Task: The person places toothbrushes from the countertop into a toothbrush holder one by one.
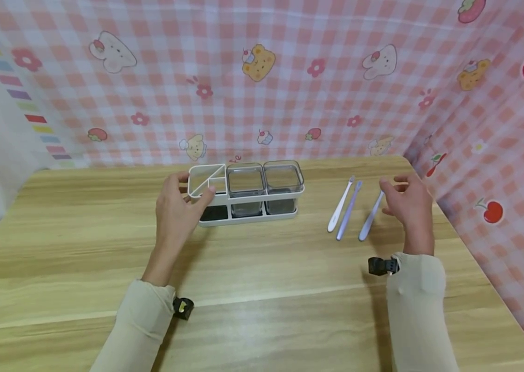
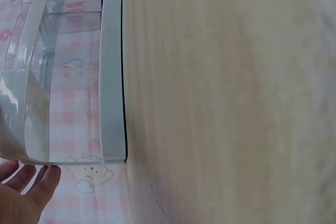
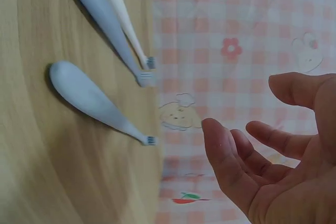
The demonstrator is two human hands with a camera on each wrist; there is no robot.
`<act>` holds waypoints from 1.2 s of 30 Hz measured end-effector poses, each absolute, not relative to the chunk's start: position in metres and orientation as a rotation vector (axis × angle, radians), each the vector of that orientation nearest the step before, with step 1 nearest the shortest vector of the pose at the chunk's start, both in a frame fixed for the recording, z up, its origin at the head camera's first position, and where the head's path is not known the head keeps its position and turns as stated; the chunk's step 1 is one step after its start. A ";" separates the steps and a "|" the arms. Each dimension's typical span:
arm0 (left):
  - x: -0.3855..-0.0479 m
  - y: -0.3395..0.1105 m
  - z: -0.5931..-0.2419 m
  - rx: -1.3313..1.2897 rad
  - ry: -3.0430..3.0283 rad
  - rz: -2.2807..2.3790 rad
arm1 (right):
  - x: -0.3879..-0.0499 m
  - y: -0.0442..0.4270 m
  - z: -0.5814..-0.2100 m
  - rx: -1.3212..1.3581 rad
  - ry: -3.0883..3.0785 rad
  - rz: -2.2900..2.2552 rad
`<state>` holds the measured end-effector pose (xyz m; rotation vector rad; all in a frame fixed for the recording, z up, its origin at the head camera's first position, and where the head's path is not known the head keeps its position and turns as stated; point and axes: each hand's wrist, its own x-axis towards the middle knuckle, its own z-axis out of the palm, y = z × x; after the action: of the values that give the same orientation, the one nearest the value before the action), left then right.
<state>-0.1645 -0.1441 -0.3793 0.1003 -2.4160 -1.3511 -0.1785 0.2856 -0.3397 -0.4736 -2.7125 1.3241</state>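
Head view
Rack (image 1: 248,199): one, pale, two-tiered, upright on the wood-patterned table (image 1: 262,310), just off centre toward 11 o'clock; divider (image 1: 208,180) in its 9 o'clock section
Cups: two, clear, side by side in the rack; left cup (image 1: 246,209) in the middle section, right cup (image 1: 282,206) at the 3 o'clock end
Left hand (image 1: 178,204): at the rack's 9 o'clock end, clamped on it, thumb over the front rim, fingers round the outer side
Brushes: three, lying on the table at 3 o'clock from the rack, heads toward 1 o'clock; white brush (image 1: 339,206) and purple brush (image 1: 348,213) just beside each other, blue brush (image 1: 371,217) a little apart
Right hand (image 1: 408,201): at 2 o'clock from the blue brush, thumb and fingers apart
Sleeves: two, beige; black device at each wrist
Cloth (image 1: 313,31): pink-checked, with cartoon prints, at 12 o'clock behind the table

Left wrist view
Rack: from 8 o'clock to 12; left hand's fingertips against its end at 8 o'clock, thumb hidden

Right wrist view
Blue brush: at 9 o'clock, bristled head toward 4; white and purple brushes at 11
Right hand: at 4 o'clock, holding nothing, a plain gap between it and the blue brush
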 end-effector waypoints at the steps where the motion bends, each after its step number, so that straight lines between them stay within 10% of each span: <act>1: -0.164 -0.144 -0.379 0.100 -2.418 -1.354 | -0.180 0.286 -0.342 -0.501 -2.708 1.336; 36: -0.165 -0.147 -0.379 0.103 -2.427 -1.340 | -0.202 0.302 -0.391 -0.835 -2.743 1.465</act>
<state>-0.1646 -0.1465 -0.3791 0.1032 -2.4275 -1.3401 -0.2024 0.3015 -0.3911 -0.8346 -2.7429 1.4650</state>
